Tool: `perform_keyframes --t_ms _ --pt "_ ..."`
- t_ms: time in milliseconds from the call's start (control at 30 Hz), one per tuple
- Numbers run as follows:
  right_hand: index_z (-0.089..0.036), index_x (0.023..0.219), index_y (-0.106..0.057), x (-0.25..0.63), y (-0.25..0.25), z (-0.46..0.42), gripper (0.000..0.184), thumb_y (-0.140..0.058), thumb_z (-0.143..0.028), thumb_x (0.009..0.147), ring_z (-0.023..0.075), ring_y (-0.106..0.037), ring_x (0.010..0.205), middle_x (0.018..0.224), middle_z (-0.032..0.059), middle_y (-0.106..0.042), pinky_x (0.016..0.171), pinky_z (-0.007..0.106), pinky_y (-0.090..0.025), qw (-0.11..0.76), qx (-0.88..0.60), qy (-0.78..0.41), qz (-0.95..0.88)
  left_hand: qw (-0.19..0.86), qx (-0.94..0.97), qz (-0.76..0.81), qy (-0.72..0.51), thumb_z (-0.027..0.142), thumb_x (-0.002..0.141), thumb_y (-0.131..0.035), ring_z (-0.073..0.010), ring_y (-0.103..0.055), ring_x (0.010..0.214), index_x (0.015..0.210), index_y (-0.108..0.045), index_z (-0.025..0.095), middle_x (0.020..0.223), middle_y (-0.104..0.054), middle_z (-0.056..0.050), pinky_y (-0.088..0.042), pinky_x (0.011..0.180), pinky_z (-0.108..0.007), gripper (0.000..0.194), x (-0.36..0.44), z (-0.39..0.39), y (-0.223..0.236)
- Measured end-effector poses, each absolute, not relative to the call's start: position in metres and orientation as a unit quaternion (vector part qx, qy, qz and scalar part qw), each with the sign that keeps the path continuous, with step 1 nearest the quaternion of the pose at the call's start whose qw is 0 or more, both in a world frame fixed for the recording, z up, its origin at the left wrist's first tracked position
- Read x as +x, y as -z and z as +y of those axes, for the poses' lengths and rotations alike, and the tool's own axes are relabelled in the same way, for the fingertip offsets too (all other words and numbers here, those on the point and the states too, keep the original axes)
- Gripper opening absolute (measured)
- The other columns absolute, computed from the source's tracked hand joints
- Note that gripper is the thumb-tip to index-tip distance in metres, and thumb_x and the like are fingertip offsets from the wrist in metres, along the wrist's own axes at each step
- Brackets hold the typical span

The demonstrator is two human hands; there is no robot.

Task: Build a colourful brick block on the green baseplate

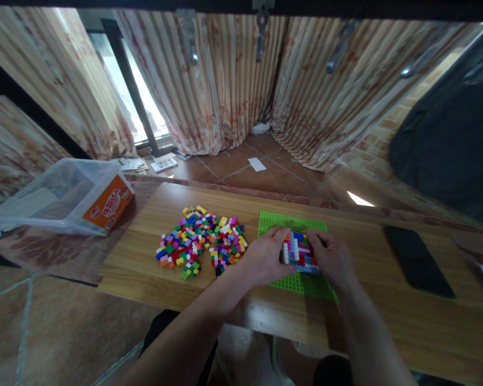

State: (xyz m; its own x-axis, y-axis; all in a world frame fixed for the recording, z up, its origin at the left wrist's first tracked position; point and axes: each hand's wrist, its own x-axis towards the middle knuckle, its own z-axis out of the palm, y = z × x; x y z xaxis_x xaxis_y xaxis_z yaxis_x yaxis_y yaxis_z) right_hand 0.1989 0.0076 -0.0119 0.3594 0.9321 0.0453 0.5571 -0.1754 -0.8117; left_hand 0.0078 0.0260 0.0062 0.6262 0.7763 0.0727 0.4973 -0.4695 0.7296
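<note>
A small block built of toy bricks (300, 253), in white, purple, red and blue, is over the green studded baseplate (271, 219). My left hand (268, 258) grips its left side, the fingers along the far left corner and the thumb low on the near side. On the opposite side, my right hand (332, 257) closes on the block's right edge, with thumb and fingers near its far right corner. Whether the block is pressed onto the baseplate or lifted a little, I cannot tell. Left of my hands lies a pile of loose coloured bricks (199, 236).
A black phone (418, 261) lies on the wooden table (137, 257) at the right. Beyond the left end stands a clear plastic box (64, 198) with an orange label. Curtains (233, 86) hang behind, and papers (256, 164) lie on the tiled floor.
</note>
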Motion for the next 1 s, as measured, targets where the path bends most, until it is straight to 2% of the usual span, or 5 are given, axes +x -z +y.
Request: perform_keyframes --t_ms 133,233,567,700,1000 --pt "-0.016 0.093 -0.076 0.199 0.013 0.007 0.046 -0.052 -0.053 0.082 0.0222 -0.068 0.076 0.085 0.0079 -0.075 0.067 0.032 -0.052 0.405 -0.727 -0.27 -0.485 0.343 0.834 0.382 -0.199 0.04 0.069 -0.075 -0.0314 -0.055 0.122 0.139 -0.037 0.018 0.139 -0.05 -0.014 -0.046 0.103 -0.045 0.082 0.007 0.026 -0.007" --pt "-0.016 0.099 -0.075 0.198 0.014 0.006 0.048 -0.054 -0.055 0.082 0.023 -0.069 0.08 0.089 0.0093 -0.075 0.069 0.033 -0.053 0.442 -0.724 -0.287 -0.444 0.339 0.834 0.383 -0.207 0.04 0.068 -0.076 -0.0317 -0.055 0.122 0.139 -0.038 0.017 0.139 -0.05 -0.014 -0.046 0.104 -0.045 0.084 0.007 0.025 -0.005" --pt "-0.018 0.106 -0.074 0.201 0.024 0.006 0.046 -0.067 -0.05 0.074 0.0209 -0.068 0.079 0.096 0.0081 -0.075 0.067 0.032 -0.054 0.5 -0.704 -0.305 -0.402 0.333 0.839 0.377 -0.208 0.042 0.069 -0.076 -0.0316 -0.056 0.12 0.14 -0.037 0.016 0.138 -0.051 -0.016 -0.047 0.102 -0.045 0.085 0.008 0.026 -0.002" --pt "-0.019 0.105 -0.075 0.198 0.02 0.004 0.043 -0.068 -0.048 0.073 0.0202 -0.069 0.077 0.097 0.0071 -0.076 0.063 0.03 -0.055 0.501 -0.716 -0.293 -0.388 0.329 0.838 0.38 -0.212 0.043 0.068 -0.077 -0.0332 -0.056 0.121 0.14 -0.037 0.013 0.137 -0.051 -0.017 -0.046 0.103 -0.045 0.088 0.008 0.026 -0.002" --pt "-0.017 0.111 -0.072 0.194 0.019 0.005 0.047 -0.061 -0.051 0.079 0.0197 -0.068 0.071 0.088 0.0079 -0.075 0.059 0.03 -0.053 0.491 -0.715 -0.284 -0.409 0.333 0.838 0.378 -0.209 0.041 0.068 -0.077 -0.0315 -0.057 0.119 0.138 -0.038 0.019 0.135 -0.053 -0.013 -0.047 0.102 -0.046 0.083 0.008 0.026 -0.003"
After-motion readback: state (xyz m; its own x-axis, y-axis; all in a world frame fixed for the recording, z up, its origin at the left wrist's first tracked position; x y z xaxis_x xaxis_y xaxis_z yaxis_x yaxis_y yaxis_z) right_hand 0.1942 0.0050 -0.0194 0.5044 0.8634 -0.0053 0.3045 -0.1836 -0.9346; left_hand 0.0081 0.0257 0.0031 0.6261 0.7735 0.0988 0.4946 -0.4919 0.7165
